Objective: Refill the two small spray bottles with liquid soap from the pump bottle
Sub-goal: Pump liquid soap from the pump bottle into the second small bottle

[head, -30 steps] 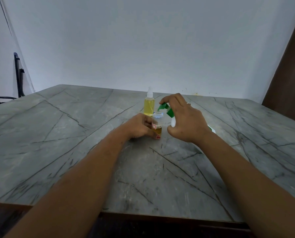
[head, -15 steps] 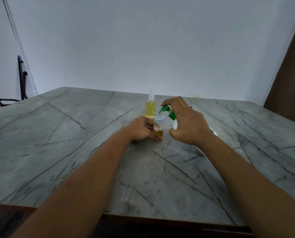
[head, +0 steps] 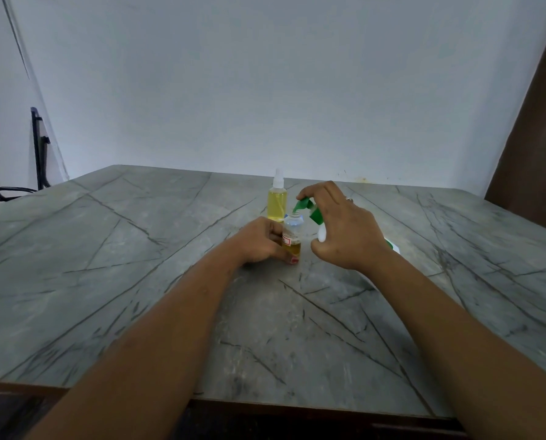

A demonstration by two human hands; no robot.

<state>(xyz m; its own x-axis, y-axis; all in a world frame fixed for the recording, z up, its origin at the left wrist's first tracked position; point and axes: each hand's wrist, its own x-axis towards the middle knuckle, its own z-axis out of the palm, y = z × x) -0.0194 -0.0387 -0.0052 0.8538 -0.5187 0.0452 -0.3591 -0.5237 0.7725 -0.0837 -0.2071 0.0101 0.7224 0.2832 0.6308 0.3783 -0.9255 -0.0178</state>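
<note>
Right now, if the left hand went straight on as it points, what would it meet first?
The left hand grips the small clear bottle of amber liquid; pushed on, they would probably meet the white pump bottle with green spout held by the right hand, though depth is unclear.

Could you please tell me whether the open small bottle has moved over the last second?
No: the open bottle still stands just right of and nearer than the capped spray bottle.
</note>
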